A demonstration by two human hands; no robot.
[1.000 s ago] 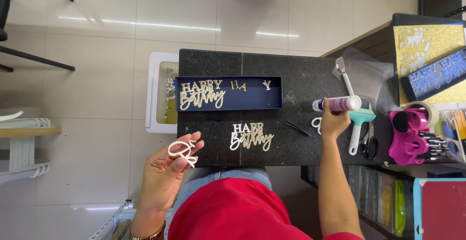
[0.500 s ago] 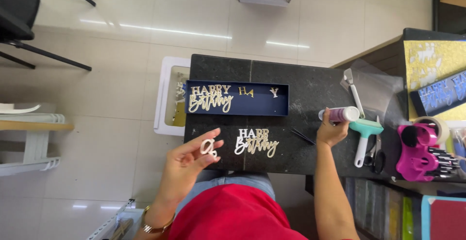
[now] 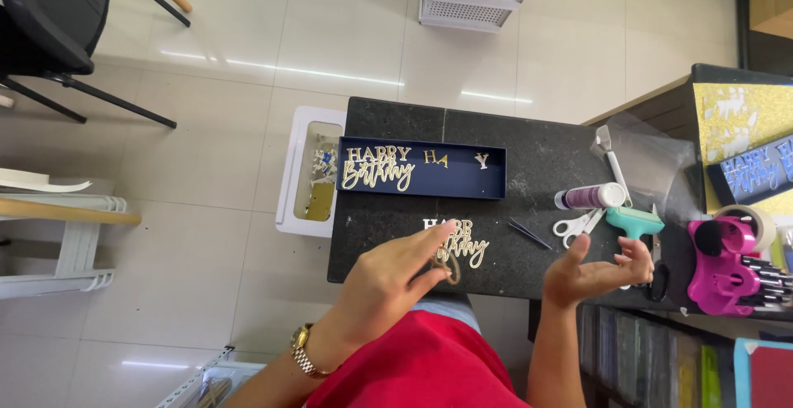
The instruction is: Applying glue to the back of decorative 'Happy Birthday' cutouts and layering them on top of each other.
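My left hand (image 3: 395, 280) hovers over the near edge of the dark stone table (image 3: 537, 139), pinching a small gold cut-out letter (image 3: 447, 268) beside the gold lettering piece (image 3: 459, 243) that lies on the table. My right hand (image 3: 593, 271) is raised with fingers apart and holds nothing; it sits just below the purple glue tube (image 3: 590, 196), scissors (image 3: 576, 225) and teal roller tool (image 3: 634, 221). A dark blue strip (image 3: 421, 168) farther back carries more gold lettering and loose letters.
A white bin (image 3: 312, 168) with scraps stands at the table's left side. A pink tape dispenser (image 3: 727, 269), tape roll and pens crowd the right. Black tweezers (image 3: 529, 234) lie mid-table. A gold glitter sheet (image 3: 739, 131) is at the far right, a black chair (image 3: 49, 20) at the upper left.
My right hand let go of the purple glue tube and pulled back, open. My left hand carried the small gold letter right, up to the lettering piece.
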